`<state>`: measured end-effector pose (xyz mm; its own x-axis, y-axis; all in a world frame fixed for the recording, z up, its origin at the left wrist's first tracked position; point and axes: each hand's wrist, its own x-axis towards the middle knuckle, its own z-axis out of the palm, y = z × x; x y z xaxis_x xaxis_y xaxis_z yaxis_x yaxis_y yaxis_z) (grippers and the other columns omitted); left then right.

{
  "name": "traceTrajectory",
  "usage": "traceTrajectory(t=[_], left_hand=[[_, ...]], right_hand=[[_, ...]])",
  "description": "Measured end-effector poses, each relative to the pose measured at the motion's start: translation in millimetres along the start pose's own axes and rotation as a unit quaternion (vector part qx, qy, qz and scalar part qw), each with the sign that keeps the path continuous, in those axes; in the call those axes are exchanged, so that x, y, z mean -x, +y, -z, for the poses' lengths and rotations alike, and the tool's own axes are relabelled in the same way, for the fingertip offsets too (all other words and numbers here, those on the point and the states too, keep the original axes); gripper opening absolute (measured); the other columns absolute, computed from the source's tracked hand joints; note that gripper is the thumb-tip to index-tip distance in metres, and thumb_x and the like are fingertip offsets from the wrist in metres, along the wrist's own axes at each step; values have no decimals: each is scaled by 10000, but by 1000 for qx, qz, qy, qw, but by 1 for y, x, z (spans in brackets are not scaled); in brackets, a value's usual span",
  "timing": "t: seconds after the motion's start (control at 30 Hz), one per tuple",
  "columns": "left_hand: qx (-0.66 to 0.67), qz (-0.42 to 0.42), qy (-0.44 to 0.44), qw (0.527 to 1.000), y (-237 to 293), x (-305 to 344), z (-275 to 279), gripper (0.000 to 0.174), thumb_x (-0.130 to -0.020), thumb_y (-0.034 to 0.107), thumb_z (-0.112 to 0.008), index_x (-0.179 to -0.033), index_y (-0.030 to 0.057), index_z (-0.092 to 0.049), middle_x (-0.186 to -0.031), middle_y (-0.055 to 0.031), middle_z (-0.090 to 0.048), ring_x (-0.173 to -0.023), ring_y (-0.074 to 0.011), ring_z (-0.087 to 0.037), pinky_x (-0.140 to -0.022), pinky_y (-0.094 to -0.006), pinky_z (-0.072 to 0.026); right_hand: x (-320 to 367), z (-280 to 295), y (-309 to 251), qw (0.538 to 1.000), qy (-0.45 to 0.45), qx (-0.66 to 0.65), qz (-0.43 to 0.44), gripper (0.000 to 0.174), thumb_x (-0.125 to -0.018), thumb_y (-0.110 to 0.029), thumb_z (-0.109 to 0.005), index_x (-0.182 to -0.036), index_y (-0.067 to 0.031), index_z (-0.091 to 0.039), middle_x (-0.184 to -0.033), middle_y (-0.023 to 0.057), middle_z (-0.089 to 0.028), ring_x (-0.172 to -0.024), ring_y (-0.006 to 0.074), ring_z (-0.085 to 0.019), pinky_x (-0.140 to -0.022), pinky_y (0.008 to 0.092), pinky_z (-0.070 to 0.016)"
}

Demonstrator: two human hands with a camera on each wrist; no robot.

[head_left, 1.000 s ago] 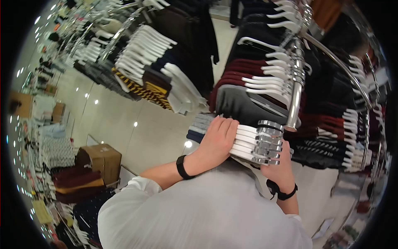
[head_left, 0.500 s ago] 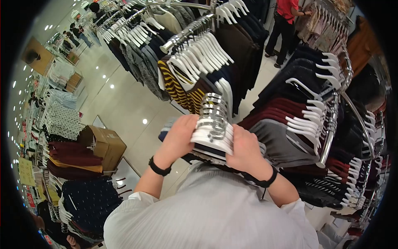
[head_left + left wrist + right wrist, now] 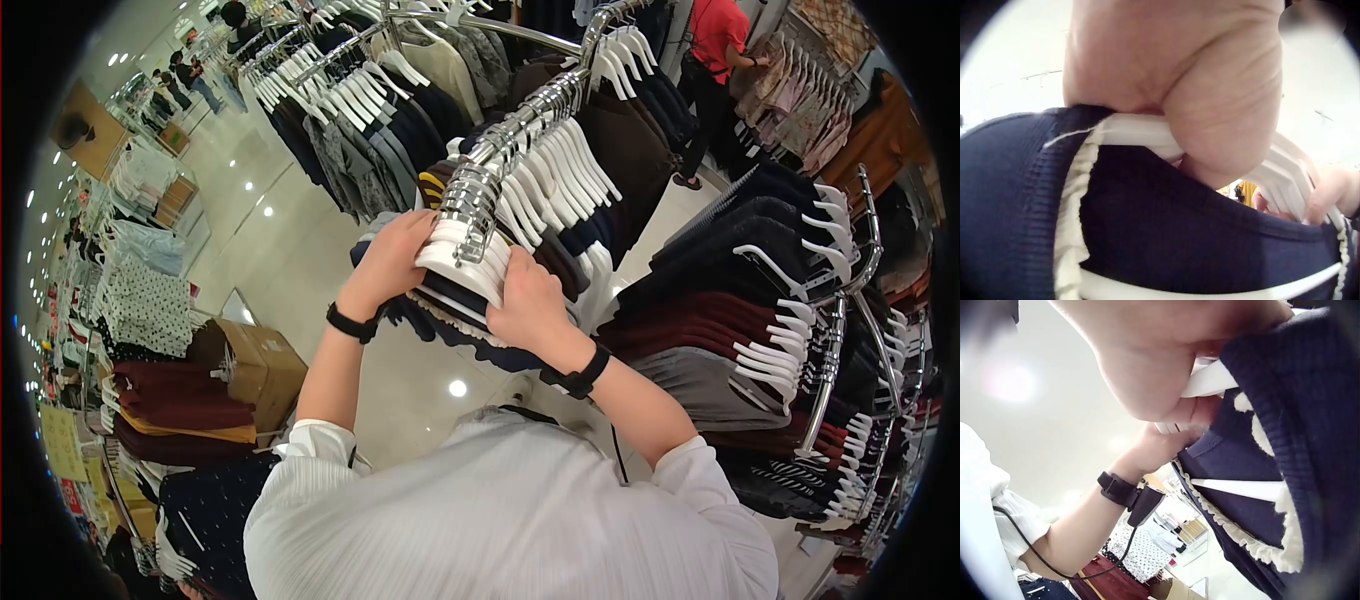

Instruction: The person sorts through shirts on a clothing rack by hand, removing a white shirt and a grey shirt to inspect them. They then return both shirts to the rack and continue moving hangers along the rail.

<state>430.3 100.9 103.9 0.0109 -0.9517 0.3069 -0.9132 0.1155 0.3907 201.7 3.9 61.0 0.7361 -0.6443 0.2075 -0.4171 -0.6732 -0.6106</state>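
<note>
A bunch of white hangers (image 3: 465,262) is held between both hands, with knitwear hanging from it. My left hand (image 3: 393,262) grips the bunch at its left side, and my right hand (image 3: 530,303) grips the right side. The metal hooks (image 3: 468,200) line up at the near end of a chrome rail (image 3: 545,105), overlapping it in the head view. In the left wrist view, the thumb and fingers wrap round the hanger shoulders above a navy sweater (image 3: 1166,200) with cream ruffled trim (image 3: 1075,212). The right wrist view shows the right hand (image 3: 1166,362) curled round a hanger.
Further along the same rail, more white hangers (image 3: 570,180) carry dark tops. A second rack (image 3: 825,370) with maroon, grey and navy garments stands to the right. At left are a cardboard box (image 3: 265,365) and folded maroon clothes. A person in red (image 3: 718,45) stands at the back right.
Both hands have carried the hanger bunch away from the right-hand rack, forward and left, up to the end of the other rail. The right hand has come round to the bunch's side.
</note>
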Motion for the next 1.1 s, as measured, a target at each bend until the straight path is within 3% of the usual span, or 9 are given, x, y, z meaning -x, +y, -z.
traceTrajectory(t=[0.13, 0.2, 0.3, 0.37, 0.4, 0.43, 0.63, 0.73, 1.1], left_hand=[[19, -7, -23, 1000, -28, -25, -7, 577, -644, -120, -692, -1209, -32, -618, -1226, -222, -663, -1167, -438, -608, -994, -456, -524], [22, -19, -21, 999, -38, -34, -15, 574, -648, -118, -692, -1211, -35, -619, -1215, -220, -664, -1155, -441, -609, -984, -460, -525], [38, -47, -5, 998, -53, -51, -30, 571, -662, -110, -694, -1223, -29, -625, -1165, -214, -661, -1107, -446, -616, -933, -469, -530], [92, -45, 10, 995, -56, -63, -36, 508, -658, -114, -683, -1151, -4, -635, -1122, -219, -670, -1075, -462, -614, -889, -476, -517], [75, -57, -3, 996, -62, -68, -39, 601, -676, -101, -692, -1261, 18, -632, -1114, -203, -655, -1075, -437, -634, -892, -469, -531], [77, -59, -4, 995, -67, -71, -42, 601, -676, -101, -692, -1261, 18, -632, -1114, -203, -655, -1075, -437, -634, -892, -469, -531], [108, -76, 9, 991, -71, -86, -45, 529, -675, -123, -680, -1177, 40, -654, -1107, -160, -672, -1069, -414, -645, -904, -428, -535], [89, -62, -8, 994, -76, -93, -50, 474, -674, -123, -678, -1119, 40, -659, -1092, -137, -677, -1065, -401, -651, -906, -412, -536], [144, -4, -25, 989, -89, -81, -57, 569, -656, -147, -687, -1185, 61, -673, -1098, -159, -702, -1097, -405, -653, -912, -414, -525]], right_hand=[[-23, -9, 6, 999, -22, 15, -46, 533, -718, -145, -722, -1160, 55, -500, -1087, 255, -662, -992, 451, -667, -800, 567, -508], [-30, -8, 11, 998, -19, 16, -59, 605, -749, -130, -712, -1254, 116, -486, -1107, 312, -669, -1019, 492, -670, -888, 564, -541], [-39, -7, 20, 997, -14, 34, -66, 641, -742, -133, -718, -1278, 125, -481, -1112, 316, -668, -1026, 492, -670, -897, 564, -544], [-49, -3, 27, 996, -22, 38, -76, 641, -739, -132, -718, -1278, 124, -482, -1114, 317, -667, -1029, 493, -670, -898, 566, -543], [-54, -2, 30, 995, -29, 39, -83, 642, -737, -130, -718, -1278, 123, -483, -1115, 317, -666, -1032, 493, -669, -899, 568, -542], [-57, -2, 33, 995, -29, 40, -85, 642, -737, -130, -718, -1278, 123, -483, -1115, 317, -666, -1032, 493, -669, -899, 568, -542], [-75, -2, 52, 996, 4, 69, -59, 483, -737, -143, -705, -1146, 35, -520, -1059, 247, -684, -987, 466, -682, -813, 590, -533], [-78, -2, 57, 996, 20, 76, -52, 475, -735, -148, -706, -1132, 34, -519, -1050, 252, -682, -984, 464, -682, -810, 584, -537], [-70, -22, 41, 993, 38, 81, -74, 470, -740, -144, -716, -1116, 47, -509, -1018, 264, -671, -947, 479, -677, -788, 593, -533]])
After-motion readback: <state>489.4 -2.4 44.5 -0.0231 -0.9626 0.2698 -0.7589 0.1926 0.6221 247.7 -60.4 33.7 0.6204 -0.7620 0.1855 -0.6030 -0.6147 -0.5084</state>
